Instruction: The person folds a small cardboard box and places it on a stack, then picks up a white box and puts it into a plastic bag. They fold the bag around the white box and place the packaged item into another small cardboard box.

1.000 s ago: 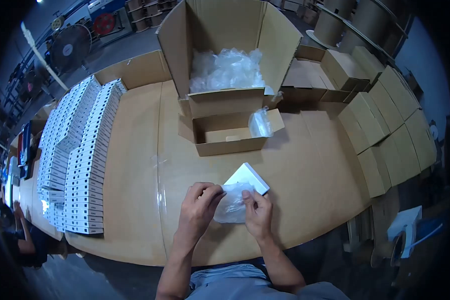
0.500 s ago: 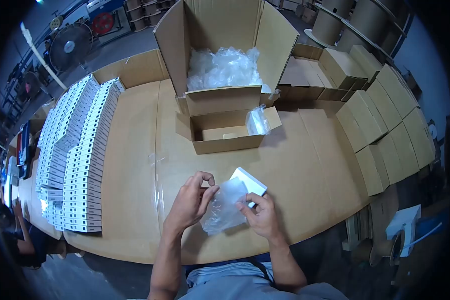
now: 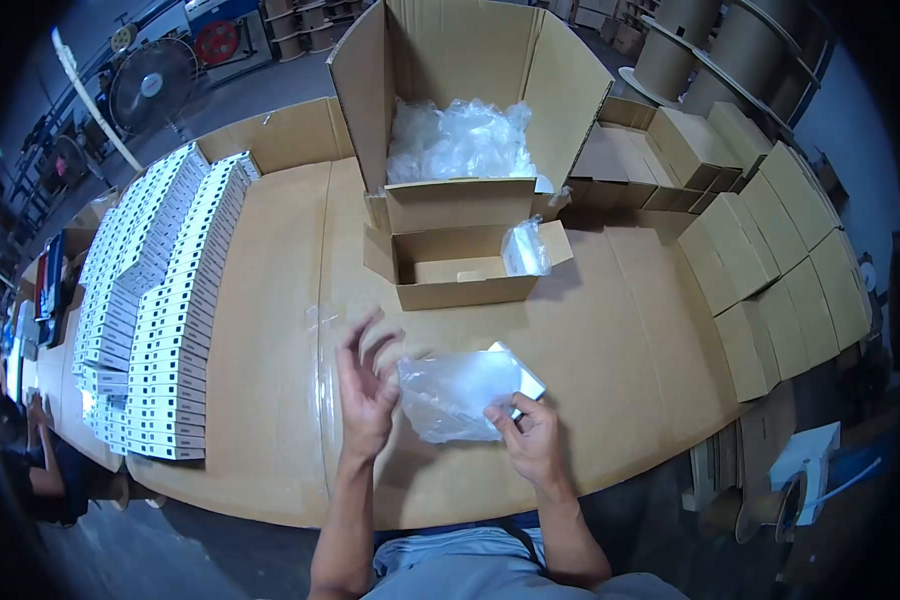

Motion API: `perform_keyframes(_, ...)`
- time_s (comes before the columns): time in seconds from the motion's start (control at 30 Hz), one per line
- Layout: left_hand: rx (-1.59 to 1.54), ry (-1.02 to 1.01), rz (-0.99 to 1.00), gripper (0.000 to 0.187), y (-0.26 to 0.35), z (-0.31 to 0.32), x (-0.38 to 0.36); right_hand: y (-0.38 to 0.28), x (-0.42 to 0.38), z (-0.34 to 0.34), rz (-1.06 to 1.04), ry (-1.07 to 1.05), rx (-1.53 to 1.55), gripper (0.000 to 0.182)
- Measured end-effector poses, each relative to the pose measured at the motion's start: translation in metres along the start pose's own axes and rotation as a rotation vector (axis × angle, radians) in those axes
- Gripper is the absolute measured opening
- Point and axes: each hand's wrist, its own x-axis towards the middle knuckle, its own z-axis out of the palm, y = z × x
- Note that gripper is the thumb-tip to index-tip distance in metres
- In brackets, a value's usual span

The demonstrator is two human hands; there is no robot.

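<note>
My right hand (image 3: 532, 440) pinches the edge of a clear plastic bag (image 3: 450, 398), with a small white box (image 3: 522, 375) in the same grip behind it. The box shows past the bag's upper right side. My left hand (image 3: 368, 385) is raised at the bag's left end, fingers spread and slightly blurred, holding nothing. Just beyond, an open brown carton (image 3: 470, 292) has one plastic-wrapped white box (image 3: 526, 248) at its right end.
Behind the carton, a tall open cardboard box (image 3: 575, 95) holds a heap of clear plastic bags (image 3: 460, 140). Long rows of white boxes (image 3: 170, 370) line the left side. Closed brown cartons (image 3: 790, 290) are stacked at the right. A person's arm (image 3: 45, 460) shows at far left.
My left hand has let go of the bag, opened and moved left and up. The bag now lies spread flatter to the left in front of the white box.
</note>
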Motion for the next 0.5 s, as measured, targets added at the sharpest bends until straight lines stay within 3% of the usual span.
perform_keyframes(0.07,0.145,-0.055,-0.135,0.085,-0.022,-0.011,-0.029,0.000,0.001,0.004,-0.027,0.060,0.091,0.018)
perform_keyframes(0.1,-0.027,0.017,-0.341,0.072,-0.020,-0.001,-0.038,0.001,0.002,0.006,-0.036,0.073,0.117,0.017)
perform_keyframes(0.2,0.078,0.032,-0.429,0.057,-0.015,0.009,-0.046,0.005,0.004,0.012,-0.058,0.108,0.160,0.017)
perform_keyframes(0.33,0.035,0.071,-0.338,0.054,-0.016,-0.008,-0.037,0.002,0.006,0.010,-0.075,0.118,0.146,0.018)
perform_keyframes(0.43,0.032,-0.082,-0.353,0.058,-0.002,-0.005,-0.029,0.015,0.004,0.013,-0.128,0.088,0.160,0.018)
perform_keyframes(0.5,0.198,-0.191,-0.308,0.055,-0.006,-0.006,-0.024,0.024,0.002,0.015,-0.154,0.041,0.194,0.017)
